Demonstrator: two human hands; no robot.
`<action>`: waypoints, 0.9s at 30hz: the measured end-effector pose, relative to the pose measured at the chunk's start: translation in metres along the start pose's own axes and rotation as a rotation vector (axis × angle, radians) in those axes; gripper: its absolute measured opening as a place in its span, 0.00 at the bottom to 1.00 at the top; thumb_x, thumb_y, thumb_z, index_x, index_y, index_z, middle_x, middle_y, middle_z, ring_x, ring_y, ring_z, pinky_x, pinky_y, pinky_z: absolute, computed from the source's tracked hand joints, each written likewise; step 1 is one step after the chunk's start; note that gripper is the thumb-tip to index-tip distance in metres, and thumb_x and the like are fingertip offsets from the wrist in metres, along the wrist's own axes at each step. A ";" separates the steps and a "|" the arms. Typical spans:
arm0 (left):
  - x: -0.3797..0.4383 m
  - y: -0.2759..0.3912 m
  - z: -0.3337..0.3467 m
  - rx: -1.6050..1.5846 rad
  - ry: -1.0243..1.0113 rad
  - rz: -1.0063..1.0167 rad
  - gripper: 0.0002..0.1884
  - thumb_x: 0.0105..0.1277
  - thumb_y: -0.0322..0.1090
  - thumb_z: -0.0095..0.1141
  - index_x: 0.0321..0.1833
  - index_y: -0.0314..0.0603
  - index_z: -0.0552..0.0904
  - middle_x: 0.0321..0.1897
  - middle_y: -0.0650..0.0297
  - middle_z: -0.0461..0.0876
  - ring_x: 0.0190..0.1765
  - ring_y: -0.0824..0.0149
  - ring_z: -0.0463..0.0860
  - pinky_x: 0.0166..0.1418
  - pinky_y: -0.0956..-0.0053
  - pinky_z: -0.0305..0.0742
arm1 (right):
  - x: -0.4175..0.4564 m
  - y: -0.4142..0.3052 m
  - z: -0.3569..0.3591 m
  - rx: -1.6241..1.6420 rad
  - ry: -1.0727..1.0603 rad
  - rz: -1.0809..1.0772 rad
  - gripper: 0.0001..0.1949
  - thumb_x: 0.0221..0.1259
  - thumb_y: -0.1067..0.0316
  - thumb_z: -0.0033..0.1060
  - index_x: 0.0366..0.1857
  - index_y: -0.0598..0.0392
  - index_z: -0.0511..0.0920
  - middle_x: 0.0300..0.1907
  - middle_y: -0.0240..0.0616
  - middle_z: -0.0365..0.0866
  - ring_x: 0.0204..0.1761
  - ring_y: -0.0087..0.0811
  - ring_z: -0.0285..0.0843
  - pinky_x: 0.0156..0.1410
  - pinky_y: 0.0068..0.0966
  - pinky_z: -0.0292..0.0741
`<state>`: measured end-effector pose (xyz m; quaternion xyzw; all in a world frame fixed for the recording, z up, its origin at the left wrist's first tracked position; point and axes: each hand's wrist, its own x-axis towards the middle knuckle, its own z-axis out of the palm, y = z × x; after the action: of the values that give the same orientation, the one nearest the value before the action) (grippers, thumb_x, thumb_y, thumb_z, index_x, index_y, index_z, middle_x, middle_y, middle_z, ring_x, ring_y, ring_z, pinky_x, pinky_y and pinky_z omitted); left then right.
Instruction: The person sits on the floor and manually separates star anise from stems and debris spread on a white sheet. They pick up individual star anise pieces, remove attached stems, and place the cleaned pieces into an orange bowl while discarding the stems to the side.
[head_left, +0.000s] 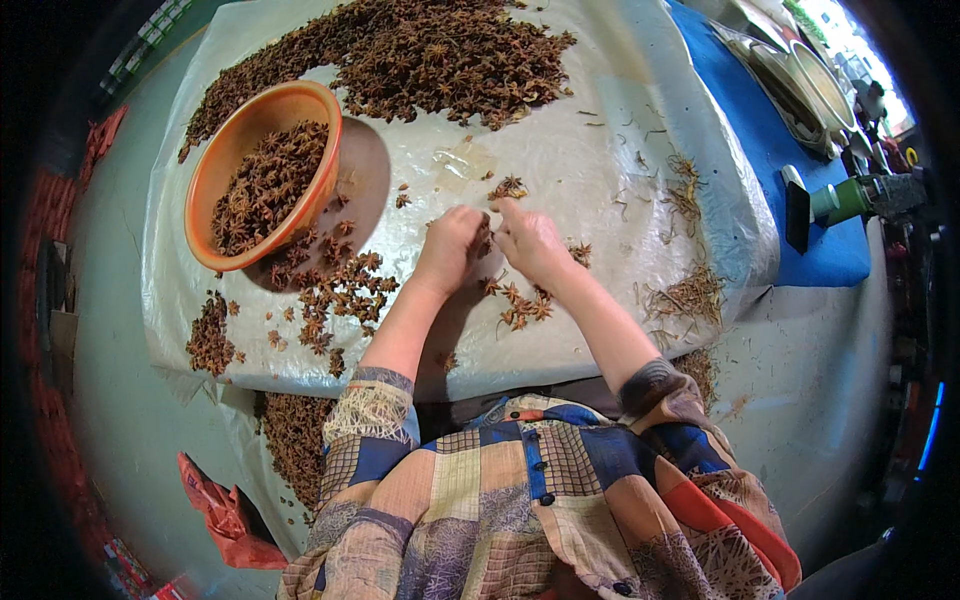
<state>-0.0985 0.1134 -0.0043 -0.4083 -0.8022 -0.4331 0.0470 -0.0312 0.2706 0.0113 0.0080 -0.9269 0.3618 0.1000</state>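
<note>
My left hand (453, 251) is closed around star anise, of which a bit shows at its fingertips above the plastic-covered table (420, 161). Close beside it, my right hand (532, 244) has its thumb and fingers bent near the same piece; whether it grips anything is hidden. Just beyond the fingertips lies a loose star anise (509, 187). More star anise pods (523, 307) lie below my right hand. An orange plastic bowl (330, 169), partly filled with star anise, stands to the left, with scattered pods (337, 292) in front of it.
A large heap of star anise (450, 64) covers the far part of the table. Thin stems (686, 292) lie in small piles along the right side. Beyond are a blue surface (825, 259) and a green cylindrical object (845, 202). A red bag (225, 517) lies on the floor at lower left.
</note>
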 end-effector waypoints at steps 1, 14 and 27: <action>0.000 0.002 -0.002 0.143 -0.035 0.093 0.12 0.55 0.17 0.60 0.42 0.35 0.81 0.36 0.57 0.82 0.42 0.56 0.84 0.47 0.63 0.80 | -0.004 -0.002 -0.007 -0.097 0.025 -0.028 0.15 0.61 0.74 0.54 0.52 0.55 0.74 0.37 0.51 0.85 0.38 0.53 0.85 0.44 0.48 0.79; 0.045 -0.024 0.030 0.339 0.025 -0.068 0.15 0.56 0.34 0.70 0.45 0.44 0.82 0.47 0.60 0.78 0.54 0.52 0.74 0.57 0.57 0.69 | 0.070 0.050 -0.032 -0.358 -0.143 -0.118 0.09 0.64 0.65 0.61 0.45 0.53 0.83 0.50 0.38 0.82 0.47 0.45 0.83 0.54 0.39 0.79; 0.016 -0.015 0.010 0.342 0.183 -0.118 0.21 0.58 0.32 0.69 0.54 0.41 0.79 0.53 0.55 0.75 0.57 0.49 0.73 0.60 0.54 0.68 | 0.031 0.038 -0.023 -0.171 0.185 -0.038 0.13 0.59 0.72 0.60 0.47 0.53 0.84 0.49 0.43 0.82 0.52 0.47 0.81 0.57 0.40 0.78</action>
<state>-0.1170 0.1257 -0.0137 -0.3058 -0.8789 -0.3280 0.1629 -0.0610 0.3157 0.0086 -0.0162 -0.9409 0.2786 0.1920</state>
